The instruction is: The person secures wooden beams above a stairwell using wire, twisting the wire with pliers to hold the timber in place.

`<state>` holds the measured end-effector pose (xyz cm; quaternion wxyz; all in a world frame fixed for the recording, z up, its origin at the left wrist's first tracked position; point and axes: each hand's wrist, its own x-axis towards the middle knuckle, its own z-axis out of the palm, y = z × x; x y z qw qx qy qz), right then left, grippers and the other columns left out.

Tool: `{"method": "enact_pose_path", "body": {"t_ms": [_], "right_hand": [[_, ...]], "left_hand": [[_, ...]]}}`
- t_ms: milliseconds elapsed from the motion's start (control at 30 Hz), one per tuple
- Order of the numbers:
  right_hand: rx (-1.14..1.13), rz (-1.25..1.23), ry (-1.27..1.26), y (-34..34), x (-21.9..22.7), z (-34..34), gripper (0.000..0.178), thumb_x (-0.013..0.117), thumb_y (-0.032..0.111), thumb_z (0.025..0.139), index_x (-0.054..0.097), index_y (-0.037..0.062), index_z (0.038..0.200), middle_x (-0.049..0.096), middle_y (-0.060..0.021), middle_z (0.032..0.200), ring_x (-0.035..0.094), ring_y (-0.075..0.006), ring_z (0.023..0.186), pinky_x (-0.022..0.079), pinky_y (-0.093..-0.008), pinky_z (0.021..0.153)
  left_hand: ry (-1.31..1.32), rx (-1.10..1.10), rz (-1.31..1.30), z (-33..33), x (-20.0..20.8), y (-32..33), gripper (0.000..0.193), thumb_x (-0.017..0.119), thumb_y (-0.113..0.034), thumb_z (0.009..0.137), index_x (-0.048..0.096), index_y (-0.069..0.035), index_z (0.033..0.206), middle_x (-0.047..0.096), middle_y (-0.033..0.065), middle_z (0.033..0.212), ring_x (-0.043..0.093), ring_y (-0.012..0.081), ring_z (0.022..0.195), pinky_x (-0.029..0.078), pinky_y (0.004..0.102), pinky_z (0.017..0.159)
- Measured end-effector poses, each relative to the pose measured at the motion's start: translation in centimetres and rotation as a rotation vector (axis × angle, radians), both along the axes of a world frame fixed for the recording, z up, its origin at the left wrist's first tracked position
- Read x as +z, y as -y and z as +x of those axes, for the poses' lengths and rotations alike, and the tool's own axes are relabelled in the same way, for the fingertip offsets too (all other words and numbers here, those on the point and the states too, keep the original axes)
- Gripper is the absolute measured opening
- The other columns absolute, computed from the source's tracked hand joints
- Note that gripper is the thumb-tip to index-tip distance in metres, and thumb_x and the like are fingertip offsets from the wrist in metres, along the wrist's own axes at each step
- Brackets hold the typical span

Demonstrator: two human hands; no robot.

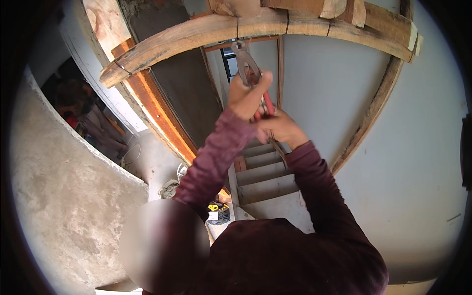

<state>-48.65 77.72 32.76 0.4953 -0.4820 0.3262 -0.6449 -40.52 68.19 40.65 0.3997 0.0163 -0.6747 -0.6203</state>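
Observation:
My left hand [244, 100] is raised and closed around a pair of end-cutting pincers [246, 59] with grey metal jaws and red handles. The jaws point up, just below a curved wooden beam [191, 35] with dark wire ties [238, 28] wrapped round it. Beside the lower ends of the handles, my right hand [283, 129] has its fingers curled and partly blurred. Thin dark strands [279, 146] show under that hand; whether it grips them or a handle is unclear.
Below my hands a concrete stairway [268, 172] runs between walls. Wooden posts [368, 115] support the beam. At the lower left stand a bucket [169, 189] and a yellow-and-black tool [218, 207]. Another person [91, 115] is beyond the rough curved wall [73, 196].

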Motion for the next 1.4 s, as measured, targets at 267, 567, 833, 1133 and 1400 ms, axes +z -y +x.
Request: {"method": "enact_pose_path", "body": {"t_ms": [267,567,833,1133,1400], "right_hand": [[-0.309,0.006,0.017,1.8,-0.1,3.8,0.028,0.065,0.003,0.073,0.052,-0.0004,0.097,0.06,-0.0105,0.077,0.06,-0.0222,0.059,0.048,-0.032,0.056],[0.414,-0.018,0.237,-1.3,0.1,0.0,0.028,0.064,0.026,0.085,0.051,0.0013,0.086,0.05,-0.0077,0.057,0.043,-0.0164,0.038,0.036,-0.0296,0.035],[-0.483,-0.012,-0.065,-0.2,0.8,5.0,0.03,0.066,0.003,0.078,0.05,-0.0003,0.104,0.06,-0.0115,0.085,0.062,-0.0195,0.068,0.047,-0.0333,0.053],[0.157,0.041,0.154,-0.2,-3.2,-0.2,0.027,0.065,0.025,0.085,0.054,0.002,0.094,0.05,-0.0037,0.065,0.05,-0.0163,0.053,0.036,-0.0293,0.043],[-0.416,0.118,-0.31,-2.3,-3.9,1.6,0.02,0.063,0.02,0.088,0.056,0.0026,0.094,0.055,-0.0064,0.069,0.053,-0.0142,0.064,0.043,-0.0277,0.058]], "left_hand": [[0.073,0.08,0.249,-0.5,-1.0,0.3,0.039,0.048,-0.042,0.096,0.046,-0.009,0.076,0.039,-0.0037,0.06,0.037,0.0076,0.048,0.036,0.0266,0.045],[0.085,-0.151,-0.12,2.1,0.4,0.0,0.044,0.049,-0.043,0.096,0.054,0.0,0.1,0.056,0.0027,0.079,0.058,0.0155,0.08,0.049,0.0328,0.072],[0.067,-0.027,0.291,-0.3,-2.1,0.6,0.042,0.046,-0.044,0.097,0.046,-0.004,0.086,0.044,-0.001,0.068,0.046,0.0114,0.053,0.047,0.0297,0.052],[-0.065,-0.156,-0.127,1.3,-2.2,0.7,0.042,0.046,-0.038,0.097,0.048,0.003,0.106,0.055,0.0064,0.084,0.058,0.0143,0.073,0.049,0.0302,0.068],[0.049,-0.106,0.197,-0.5,-5.3,0.1,0.035,0.058,-0.034,0.093,0.053,-0.002,0.103,0.053,0.003,0.08,0.057,0.012,0.07,0.05,0.0297,0.067]]}}
